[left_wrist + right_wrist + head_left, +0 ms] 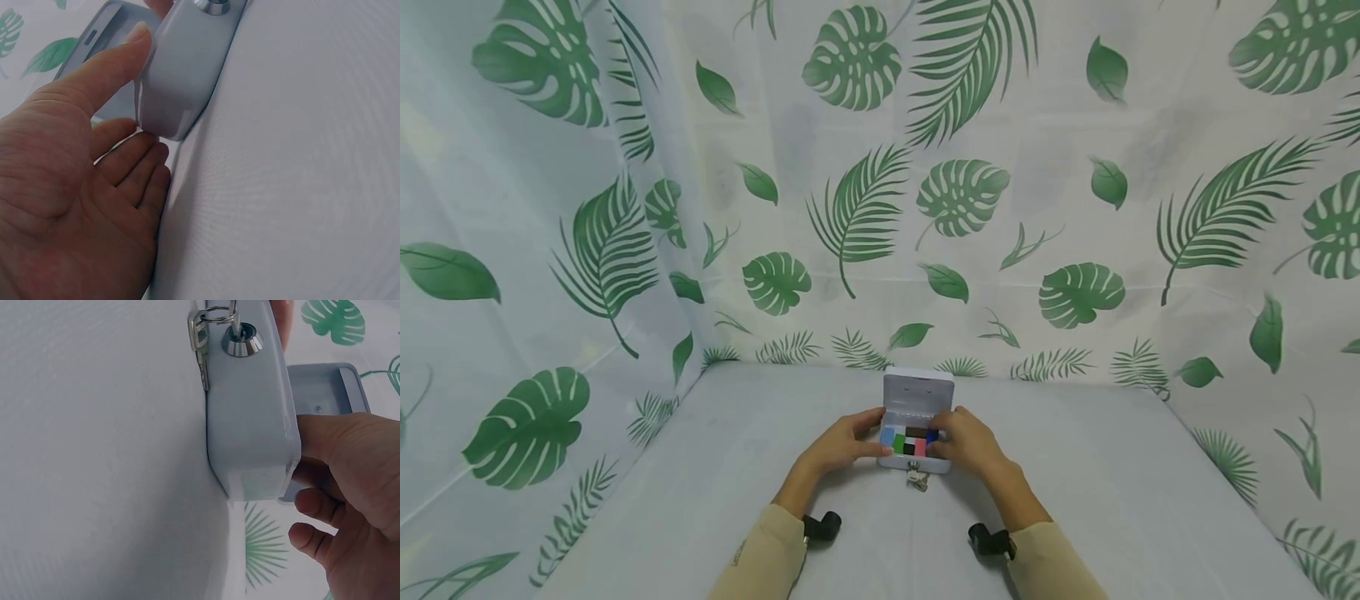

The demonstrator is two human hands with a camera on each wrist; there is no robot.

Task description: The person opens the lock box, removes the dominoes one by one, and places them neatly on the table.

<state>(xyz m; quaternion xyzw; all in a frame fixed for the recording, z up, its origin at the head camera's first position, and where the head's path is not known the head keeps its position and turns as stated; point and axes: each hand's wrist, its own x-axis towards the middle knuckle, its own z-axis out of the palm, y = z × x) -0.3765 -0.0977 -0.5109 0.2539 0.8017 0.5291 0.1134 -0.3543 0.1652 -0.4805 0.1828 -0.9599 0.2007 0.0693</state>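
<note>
A small grey lockable cash box (891, 463) stands on the table with its lid (917, 392) raised at the back. Inside lie several coloured blocks, among them a light blue one (887, 437), a green one (898, 444), a brown one (916, 432) and a pink one (920, 447). My left hand (841, 442) holds the box's left end, thumb on the front rim, fingers against the side. My right hand (967, 442) reaches over the right rim, its thumb and index finger in the box around a dark blue block (932, 436). The wrist views hide the contents.
Keys (917, 479) hang from the lock (242, 339) on the front of the box. A white cloth (895, 542) covers the table. Behind and to the sides hangs a leaf-patterned curtain (880, 225). Each wrist carries a black camera (988, 542).
</note>
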